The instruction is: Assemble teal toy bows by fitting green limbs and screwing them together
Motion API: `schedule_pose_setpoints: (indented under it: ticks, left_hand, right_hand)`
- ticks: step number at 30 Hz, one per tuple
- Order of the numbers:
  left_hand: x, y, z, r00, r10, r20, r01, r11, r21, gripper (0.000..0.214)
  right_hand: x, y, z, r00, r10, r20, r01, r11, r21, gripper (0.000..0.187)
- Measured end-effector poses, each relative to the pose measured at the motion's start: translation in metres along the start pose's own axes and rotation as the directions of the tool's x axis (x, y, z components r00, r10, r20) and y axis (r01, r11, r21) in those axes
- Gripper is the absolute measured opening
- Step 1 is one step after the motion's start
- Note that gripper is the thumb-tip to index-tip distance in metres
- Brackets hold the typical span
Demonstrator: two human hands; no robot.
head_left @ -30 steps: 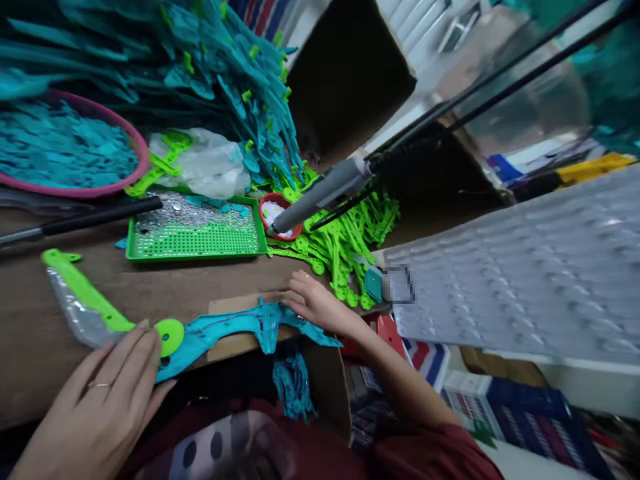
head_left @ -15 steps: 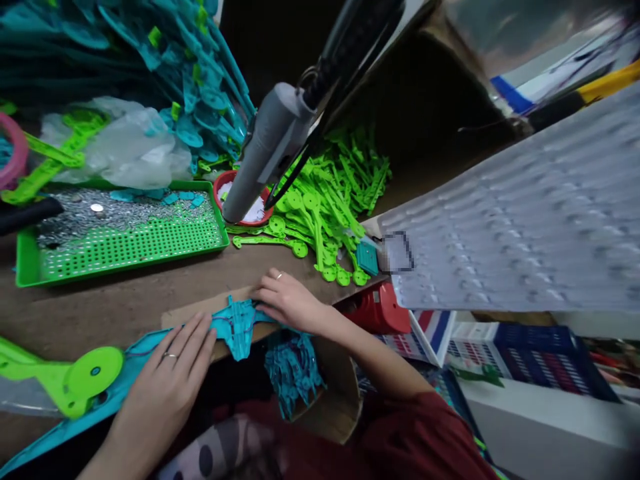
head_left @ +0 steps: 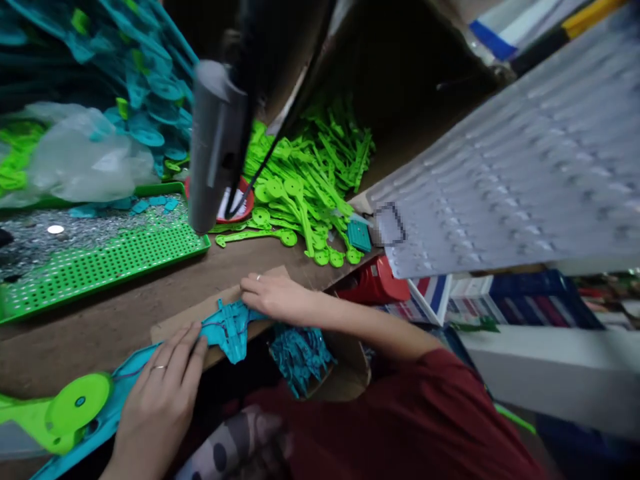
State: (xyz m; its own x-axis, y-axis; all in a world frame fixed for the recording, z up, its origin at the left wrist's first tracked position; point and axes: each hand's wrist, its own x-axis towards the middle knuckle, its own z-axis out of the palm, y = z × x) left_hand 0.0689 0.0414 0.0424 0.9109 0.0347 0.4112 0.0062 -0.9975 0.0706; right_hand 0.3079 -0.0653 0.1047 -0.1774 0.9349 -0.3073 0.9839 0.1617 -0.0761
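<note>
A long teal plastic part (head_left: 231,330) with a wide winged middle lies along the front edge of the bench. My left hand (head_left: 163,390), a ring on one finger, lies over its left portion with the fingers close together; the thumb is hidden. At the other end, my right hand (head_left: 273,297) has its fingers bent over the part, and their tips are partly out of sight. A lime-green arm with a round disc (head_left: 80,402) sits on the teal part left of my left hand. Beneath the part is a strip of brown cardboard (head_left: 167,325).
A green perforated tray (head_left: 135,257) holds small metal pieces. Behind stand a red bowl (head_left: 243,208), a hanging grey tool (head_left: 213,143) and piled lime-green arms (head_left: 300,180). Below the bench edge, a cardboard box (head_left: 353,373) contains teal parts. A ridged pale panel (head_left: 500,153) juts in at right.
The view has shifted, so the tray and hanging tool appear farther left. Both hands stay on the teal part, with little change in their grip.
</note>
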Motion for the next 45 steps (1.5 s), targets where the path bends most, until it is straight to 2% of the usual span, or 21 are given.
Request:
schedule_pose_setpoints:
  ticks: [5, 8, 10, 16, 20, 24, 34, 40, 45]
  left_hand:
    - [-0.004, -0.006, 0.002, 0.999, 0.009, 0.039, -0.01, 1.0, 0.016, 0.033]
    - [-0.005, -0.007, 0.001, 0.999, 0.011, 0.037, -0.012, 1.0, 0.019, 0.031]
    - [-0.004, -0.006, -0.001, 0.999, -0.001, 0.033, 0.0, 1.0, 0.022, 0.031]
    - [-0.001, -0.005, -0.004, 0.999, -0.039, 0.029, 0.039, 0.999, 0.014, 0.028]
    - [-0.002, -0.007, -0.002, 0.999, -0.026, 0.036, 0.026, 1.0, 0.015, 0.034]
    - [-0.002, -0.008, -0.001, 1.0, -0.014, 0.022, 0.014, 1.0, 0.015, 0.039]
    - [-0.007, -0.014, 0.004, 1.0, 0.03, -0.007, -0.029, 0.998, 0.059, 0.037]
    - [-0.002, -0.011, 0.0, 0.999, 0.015, -0.032, -0.013, 0.999, 0.044, 0.027]
    - [0.002, -0.008, -0.003, 0.999, -0.013, -0.042, 0.015, 0.999, 0.03, 0.022]
  right_hand:
    - [0.009, 0.007, 0.002, 0.992, -0.109, -0.056, 0.106, 0.993, -0.058, 0.019]
    - [0.004, 0.005, -0.005, 0.986, -0.145, -0.08, 0.141, 0.988, -0.057, 0.022]
    - [-0.001, 0.003, -0.012, 0.986, -0.132, -0.1, 0.133, 0.991, 0.008, 0.021]
    - [-0.009, 0.01, -0.023, 0.994, 0.011, -0.111, 0.009, 0.985, 0.174, 0.02]
    - [-0.006, 0.014, -0.022, 0.991, 0.001, -0.13, 0.021, 0.986, 0.165, 0.02]
    - [-0.005, 0.013, -0.022, 0.992, 0.034, -0.118, -0.019, 0.992, 0.124, 0.018]
    - [-0.01, 0.017, -0.009, 0.981, 0.08, -0.178, -0.062, 0.993, 0.102, 0.014]
    - [-0.009, 0.009, -0.011, 0.975, 0.106, -0.194, -0.085, 0.99, 0.111, 0.014]
    - [-0.008, 0.005, -0.019, 0.98, 0.036, -0.197, 0.003, 0.981, 0.193, 0.017]
